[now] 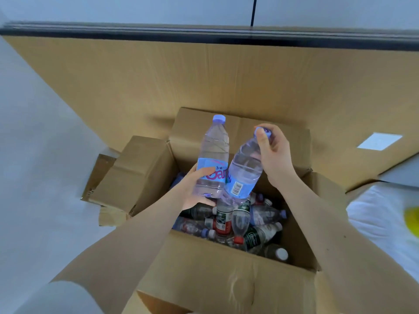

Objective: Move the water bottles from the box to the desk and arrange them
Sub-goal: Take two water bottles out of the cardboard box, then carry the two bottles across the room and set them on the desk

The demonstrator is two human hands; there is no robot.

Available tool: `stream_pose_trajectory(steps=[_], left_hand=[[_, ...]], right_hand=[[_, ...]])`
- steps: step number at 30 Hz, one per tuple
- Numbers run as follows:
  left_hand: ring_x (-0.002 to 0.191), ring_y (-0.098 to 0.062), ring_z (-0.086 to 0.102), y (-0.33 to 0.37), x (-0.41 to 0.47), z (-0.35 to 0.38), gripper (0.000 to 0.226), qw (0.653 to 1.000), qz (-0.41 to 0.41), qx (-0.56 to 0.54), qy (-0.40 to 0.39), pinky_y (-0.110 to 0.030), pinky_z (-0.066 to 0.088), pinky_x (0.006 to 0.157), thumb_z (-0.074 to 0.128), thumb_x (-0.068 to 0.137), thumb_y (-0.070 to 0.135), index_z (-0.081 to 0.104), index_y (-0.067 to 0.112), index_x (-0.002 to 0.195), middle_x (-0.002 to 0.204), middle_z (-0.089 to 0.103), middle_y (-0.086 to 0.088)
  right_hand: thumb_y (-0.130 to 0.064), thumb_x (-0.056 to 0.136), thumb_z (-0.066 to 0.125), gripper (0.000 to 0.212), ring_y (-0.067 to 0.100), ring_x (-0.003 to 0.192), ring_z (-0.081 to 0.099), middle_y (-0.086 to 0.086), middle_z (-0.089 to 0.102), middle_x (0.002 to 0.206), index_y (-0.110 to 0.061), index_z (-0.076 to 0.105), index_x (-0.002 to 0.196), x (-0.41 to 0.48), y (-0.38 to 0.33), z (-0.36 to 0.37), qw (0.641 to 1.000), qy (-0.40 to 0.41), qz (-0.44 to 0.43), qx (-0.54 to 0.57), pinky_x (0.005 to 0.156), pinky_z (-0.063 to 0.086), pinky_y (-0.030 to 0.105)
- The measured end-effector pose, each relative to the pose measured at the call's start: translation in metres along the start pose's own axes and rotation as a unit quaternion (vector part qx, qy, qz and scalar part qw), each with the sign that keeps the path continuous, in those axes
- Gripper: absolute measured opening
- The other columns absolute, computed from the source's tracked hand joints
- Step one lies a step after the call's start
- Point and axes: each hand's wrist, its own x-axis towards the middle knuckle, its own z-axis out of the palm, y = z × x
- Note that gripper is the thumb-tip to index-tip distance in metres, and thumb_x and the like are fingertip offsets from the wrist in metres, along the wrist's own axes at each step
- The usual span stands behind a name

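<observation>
Two clear bottles are up out of the box [210,268], both held above its open top. Left bottle [215,152] is near upright, cap up. The left grip [190,193] is wrapped round its lower body at the blue label, thumb across the front. Right bottle [246,168] leans, base toward the left bottle and touching or just beside it. The right grip [275,152] is clamped on its cap and neck, fingers curled over the top. Handling call: thin plastic, ribbed walls, will dent under squeeze. Can't tell the fill level, so assume some weight. The cap hold is stiff but lets the body swing. The label band or shoulder is the safer place to hold, and smooth wall may slip. More loose bottles [238,220] lie jumbled on their sides in the box, with mixed red, white and pale caps, so most of the job is left. Smaller carton [138,173] sits against the box's left side. Tall brown panel [204,75] stands behind, with a dark edge [204,34] above it. Can't say whether that edge is the tabletop. White bedding [381,214] with a blurred yellow object [413,220] is at right.
</observation>
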Motion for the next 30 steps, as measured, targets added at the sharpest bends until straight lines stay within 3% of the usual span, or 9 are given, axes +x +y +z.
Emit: stream_pose_trajectory(steps=[2,5,9,13,16,19,21,25,30], left_hand=[[0.104,-0.04,0.064,-0.003,-0.005,0.012,0.058,0.998,-0.016,-0.057,-0.029,-0.063,0.051,0.08,0.076,0.07,0.025,0.055,0.013,0.122,0.121,0.064,-0.019],[0.099,-0.039,0.067,-0.004,-0.013,0.029,0.057,0.996,-0.021,-0.067,-0.057,-0.062,0.051,0.083,0.074,0.073,0.027,0.055,0.005,0.122,0.107,0.069,-0.021],[0.106,-0.042,0.062,-0.004,-0.021,0.047,0.079,0.996,-0.014,-0.06,-0.059,-0.062,0.052,0.084,0.078,0.061,0.027,0.049,0.006,0.132,0.12,0.063,-0.026],[0.1,-0.04,0.063,0.001,-0.026,0.055,0.066,0.994,-0.016,-0.051,-0.099,-0.062,0.049,0.089,0.074,0.065,0.03,0.055,0.003,0.123,0.111,0.066,-0.023],[0.099,-0.039,0.063,0.006,-0.029,0.054,0.065,0.987,-0.009,-0.04,-0.154,-0.06,0.05,0.088,0.075,0.062,0.034,0.059,0.003,0.117,0.112,0.066,-0.022],[0.1,-0.037,0.065,0.012,-0.034,0.051,0.068,0.98,-0.003,-0.018,-0.199,-0.059,0.052,0.087,0.074,0.064,0.036,0.057,0.006,0.122,0.115,0.066,-0.02],[0.102,-0.035,0.066,0.015,-0.039,0.047,0.069,0.974,-0.002,0.01,-0.227,-0.059,0.053,0.086,0.074,0.066,0.037,0.054,0.008,0.126,0.117,0.066,-0.019],[0.102,-0.036,0.066,0.016,-0.048,0.036,0.067,0.964,-0.007,0.05,-0.261,-0.062,0.051,0.085,0.074,0.067,0.038,0.055,0.011,0.124,0.117,0.067,-0.018],[0.098,-0.028,0.068,0.004,-0.056,0.027,0.083,0.968,0.001,0.101,-0.229,-0.04,0.056,0.075,0.08,0.06,0.036,0.051,0.01,0.133,0.114,0.068,-0.015]], right_hand=[[-0.021,0.098,0.054,0.011,0.002,0.074,0.062,-0.018,0.064,0.074,-0.024,0.06,0.09,0.004,-0.007,-0.005,1.0,0.004,0.003,0.021,0.076,0.053,0.027],[-0.033,0.094,0.06,0.009,0.018,0.082,0.066,-0.011,0.065,0.077,-0.027,0.063,0.088,0.009,-0.014,-0.013,0.998,0.015,0.047,0.03,0.086,0.056,0.045],[-0.041,0.087,0.068,0.016,0.018,0.088,0.065,-0.006,0.065,0.088,-0.027,0.06,0.09,0.011,-0.026,-0.023,0.996,0.051,0.066,0.027,0.088,0.055,0.044],[-0.048,0.084,0.069,0.025,0.021,0.093,0.065,0.001,0.067,0.094,-0.026,0.059,0.09,0.005,-0.042,-0.033,0.995,0.058,0.082,-0.016,0.089,0.054,0.042],[-0.034,0.086,0.071,0.023,0.022,0.099,0.067,0.003,0.072,0.103,-0.027,0.066,0.107,-0.01,-0.046,-0.042,0.997,-0.01,0.07,0.023,0.097,0.051,0.049],[-0.015,0.086,0.072,0.06,0.024,0.109,0.062,0.012,0.062,0.126,-0.03,0.047,0.138,-0.031,-0.041,-0.043,0.995,-0.067,0.05,0.052,0.101,0.047,0.048],[-0.009,0.085,0.072,0.072,0.024,0.104,0.064,0.01,0.068,0.117,-0.033,0.037,0.143,-0.045,-0.037,-0.038,0.996,-0.049,0.044,0.062,0.097,0.05,0.043],[-0.014,0.079,0.078,0.056,0.019,0.088,0.072,0.0,0.074,0.097,-0.02,0.045,0.124,-0.073,-0.038,-0.026,0.993,0.068,0.063,0.071,0.078,0.058,0.035],[-0.033,0.063,0.083,0.049,0.033,0.097,0.069,0.007,0.073,0.103,-0.02,0.058,0.104,-0.116,-0.058,-0.027,0.989,0.147,0.019,0.028,0.089,0.054,0.053]])
